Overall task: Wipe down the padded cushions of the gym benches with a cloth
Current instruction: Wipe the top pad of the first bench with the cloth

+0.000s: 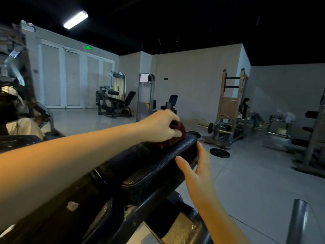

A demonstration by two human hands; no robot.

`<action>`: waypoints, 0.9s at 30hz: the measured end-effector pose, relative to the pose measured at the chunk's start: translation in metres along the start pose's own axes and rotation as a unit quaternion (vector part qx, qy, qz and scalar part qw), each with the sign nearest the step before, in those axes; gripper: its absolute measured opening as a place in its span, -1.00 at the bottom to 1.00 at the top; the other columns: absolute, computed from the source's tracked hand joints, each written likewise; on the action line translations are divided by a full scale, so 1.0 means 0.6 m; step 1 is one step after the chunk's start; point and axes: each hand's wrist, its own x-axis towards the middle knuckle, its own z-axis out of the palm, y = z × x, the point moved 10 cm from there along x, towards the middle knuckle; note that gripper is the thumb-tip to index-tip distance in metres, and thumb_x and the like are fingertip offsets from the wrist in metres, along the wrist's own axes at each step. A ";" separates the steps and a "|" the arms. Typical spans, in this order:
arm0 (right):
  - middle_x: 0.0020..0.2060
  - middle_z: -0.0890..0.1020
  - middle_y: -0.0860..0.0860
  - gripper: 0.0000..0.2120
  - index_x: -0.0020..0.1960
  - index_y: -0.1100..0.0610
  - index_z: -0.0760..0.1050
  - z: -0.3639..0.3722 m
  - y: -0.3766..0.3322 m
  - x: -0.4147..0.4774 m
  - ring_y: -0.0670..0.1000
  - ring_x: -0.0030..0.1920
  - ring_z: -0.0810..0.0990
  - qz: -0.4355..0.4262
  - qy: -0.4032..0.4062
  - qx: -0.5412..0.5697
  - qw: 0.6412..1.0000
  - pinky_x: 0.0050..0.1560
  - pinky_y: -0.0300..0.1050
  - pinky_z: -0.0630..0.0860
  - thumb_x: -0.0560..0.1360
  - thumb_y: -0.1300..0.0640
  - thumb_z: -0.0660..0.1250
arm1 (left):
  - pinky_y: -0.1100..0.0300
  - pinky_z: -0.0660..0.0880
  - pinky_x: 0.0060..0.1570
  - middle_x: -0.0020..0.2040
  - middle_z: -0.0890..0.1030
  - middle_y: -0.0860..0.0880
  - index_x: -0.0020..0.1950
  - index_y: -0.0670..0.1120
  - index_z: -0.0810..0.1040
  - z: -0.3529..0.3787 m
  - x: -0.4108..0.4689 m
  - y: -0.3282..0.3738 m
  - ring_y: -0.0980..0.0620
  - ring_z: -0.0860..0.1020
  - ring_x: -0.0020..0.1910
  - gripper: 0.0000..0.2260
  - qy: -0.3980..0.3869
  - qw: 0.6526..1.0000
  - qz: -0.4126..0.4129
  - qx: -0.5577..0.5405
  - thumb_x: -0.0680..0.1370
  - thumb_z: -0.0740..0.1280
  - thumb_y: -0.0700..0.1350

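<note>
Dim gym hall, with one black padded cushion (149, 166) as my working surface.

My left hand (161, 125) has its fingers curled, pinching one bunched red-brown cloth (177, 133) at the cushion's far end. My right hand (195, 164) clamps the right edge, thumb on top and fingers down the side. I count two hands, one cloth and one weight plate (219, 152) on the floor. My worry is that the bunched cloth wipes only a narrow strip, or slips off the far end.

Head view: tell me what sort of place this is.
Most likely a gym. A weight machine stands across the room, a weight plate lies on the floor, and the left hand holds a cloth on a padded bench cushion.
</note>
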 end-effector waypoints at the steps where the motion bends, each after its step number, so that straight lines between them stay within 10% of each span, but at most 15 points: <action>1: 0.22 0.31 -0.46 -0.40 0.43 -0.26 0.15 0.001 0.000 0.000 -0.64 0.12 0.31 -0.001 0.000 -0.004 1.000 0.00 -0.61 0.34 0.56 0.04 0.41 | 0.17 0.62 -0.15 -0.13 0.69 0.04 0.00 -0.02 0.65 -0.013 -0.010 -0.035 0.10 0.67 -0.17 -0.91 -0.004 0.999 -0.026 0.020 0.58 0.44 -0.02; 6: 0.31 0.29 -0.33 -0.29 0.60 -0.13 0.10 0.008 0.000 -0.002 -0.69 0.09 0.24 0.002 -0.010 0.001 1.000 -0.03 -0.63 0.30 0.56 -0.01 0.39 | 0.02 0.59 -0.06 -0.12 0.69 -0.08 -0.03 -0.15 0.66 -0.072 -0.014 -0.177 -0.11 0.66 -0.07 -0.82 0.069 0.981 -0.166 0.076 0.57 0.45 -0.03; 14: 0.29 0.36 -0.30 -0.38 0.50 -0.23 0.18 0.005 -0.004 -0.001 -0.60 0.12 0.34 0.003 -0.001 0.004 1.000 -0.03 -0.55 0.37 0.56 0.01 0.40 | 0.30 0.57 -0.08 -0.07 0.65 0.16 0.09 0.04 0.63 0.003 -0.054 0.029 0.22 0.63 -0.11 -0.92 0.024 0.998 0.054 -0.021 0.60 0.42 -0.04; 21: 0.24 0.28 -0.42 -0.32 0.59 -0.12 0.12 0.007 -0.002 -0.001 -0.69 0.08 0.24 0.001 -0.004 -0.001 1.000 0.03 -0.64 0.28 0.58 0.04 0.39 | 0.08 0.55 -0.06 -0.11 0.66 0.00 0.00 -0.08 0.65 -0.065 -0.010 -0.164 -0.06 0.66 -0.04 -0.88 0.069 0.986 -0.141 0.057 0.58 0.44 -0.05; 27: 0.20 0.29 -0.45 -0.39 0.51 -0.20 0.17 0.007 -0.008 -0.003 -0.66 0.07 0.30 0.010 -0.003 0.002 1.000 -0.08 -0.65 0.34 0.57 0.02 0.39 | 0.24 0.56 -0.01 -0.09 0.62 0.17 0.06 0.04 0.62 -0.006 -0.019 0.017 0.20 0.59 -0.10 -0.94 0.038 0.999 0.024 -0.003 0.60 0.42 -0.06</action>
